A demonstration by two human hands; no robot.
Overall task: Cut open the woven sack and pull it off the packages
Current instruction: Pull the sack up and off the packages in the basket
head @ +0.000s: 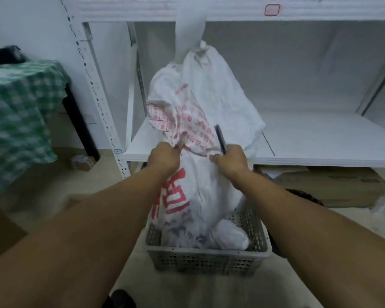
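Note:
A tall white woven sack [209, 103] with red print stands upright in a grey perforated plastic crate [209, 258] on the floor. My left hand [165, 157] is clenched on a bunch of the sack's fabric at mid-height. To its right, my right hand [230, 160] grips the sack's fabric too, and a dark slim cutter [220, 138] sticks up out of its fist. White wrapped packages [229, 235] show at the sack's bottom inside the crate.
White metal shelving [320, 134] stands right behind the sack, its upright post [93, 85] to the left. A green checked cloth [16, 112] covers a table at far left. A cardboard box [333, 185] lies under the shelf at right.

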